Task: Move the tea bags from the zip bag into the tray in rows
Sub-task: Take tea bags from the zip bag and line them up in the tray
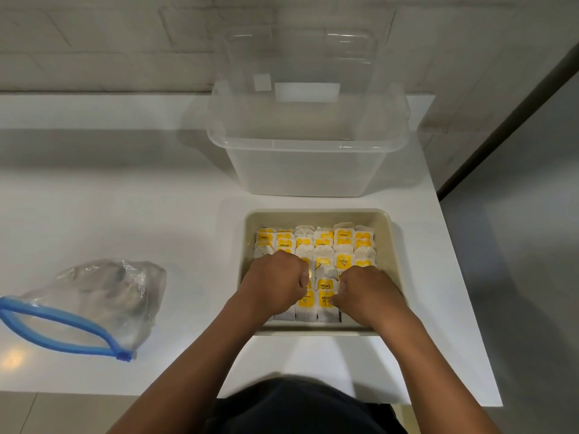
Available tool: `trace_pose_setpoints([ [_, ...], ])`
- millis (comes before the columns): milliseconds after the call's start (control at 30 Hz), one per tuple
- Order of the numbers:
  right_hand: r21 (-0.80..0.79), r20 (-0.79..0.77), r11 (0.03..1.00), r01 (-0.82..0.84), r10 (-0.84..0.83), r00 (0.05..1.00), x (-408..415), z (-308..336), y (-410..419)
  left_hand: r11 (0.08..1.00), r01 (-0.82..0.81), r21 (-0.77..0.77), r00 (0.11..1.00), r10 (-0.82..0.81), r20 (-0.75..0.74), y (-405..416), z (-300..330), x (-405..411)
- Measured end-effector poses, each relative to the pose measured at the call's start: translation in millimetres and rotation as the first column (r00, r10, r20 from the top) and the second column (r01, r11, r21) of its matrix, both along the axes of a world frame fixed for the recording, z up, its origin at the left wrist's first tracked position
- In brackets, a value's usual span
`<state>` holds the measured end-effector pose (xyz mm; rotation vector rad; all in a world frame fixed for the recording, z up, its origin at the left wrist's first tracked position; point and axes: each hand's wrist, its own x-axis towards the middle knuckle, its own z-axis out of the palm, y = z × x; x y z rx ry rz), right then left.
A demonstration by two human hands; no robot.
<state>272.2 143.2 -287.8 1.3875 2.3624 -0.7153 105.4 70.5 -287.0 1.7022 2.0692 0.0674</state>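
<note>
Head view: beige tray (388,233) on the white counter (125,214), near its right edge, just in front of a clear plastic tub (300,164). Packed with tea bags (343,245) in rows running front to back, white pouches with yellow tags, some tags reading "RELAX" and "MOMENT". Rows at the back overlapping like shingles; nearest row lying against the front wall of the tray.

Both hands down inside the tray, on the front half of the rows. Left hand (275,285) over the left columns, knuckles up, fingers curled down and inward onto the bags; whether pinching a bag or only pressing, cannot tell, fingertips hidden under the hand. Right hand (365,291) over the right columns, fingers likewise bent down, thumb touching a yellow-tagged bag in the near row; a true grip on it not visible either. Two columns of bags showing in the gap between the hands.

Zip bag (100,296) lying well apart to the left on the counter, crumpled clear plastic with a blue seal, mouth gaping toward the front. Contents hard to make out through the creases.

Behind the tub, a clear lid (300,57) leaning upright against the pale tiled wall (94,42). Dark clothing (297,408) at the bottom edge.
</note>
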Motion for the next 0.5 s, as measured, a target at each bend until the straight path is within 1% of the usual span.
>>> trace_pose_setpoints([
  [67,0.04,-0.03,0.999,0.012,-0.01,1.0,0,6,0,0.999,-0.028,0.04,1.0,0.029,-0.002,-3,1,-2],
  [200,0.132,-0.136,0.991,0.029,-0.011,0.991,-6,30,-5,0.99,-0.091,0.112,0.996,0.09,0.015,-19,19,-9],
  [300,0.093,-0.291,0.994,0.055,-0.026,0.956,-16,52,-14,0.963,-0.169,0.212,0.985,0.159,0.063,-33,43,-17],
  [400,0.03,-0.434,0.999,0.029,-0.014,0.901,-34,72,-32,0.925,-0.236,0.299,0.971,0.215,0.101,-56,65,-29],
  [500,0.014,-0.496,1.0,-0.008,0.014,0.868,-60,80,-54,0.907,-0.266,0.327,0.964,0.249,0.094,-83,75,-47],
])
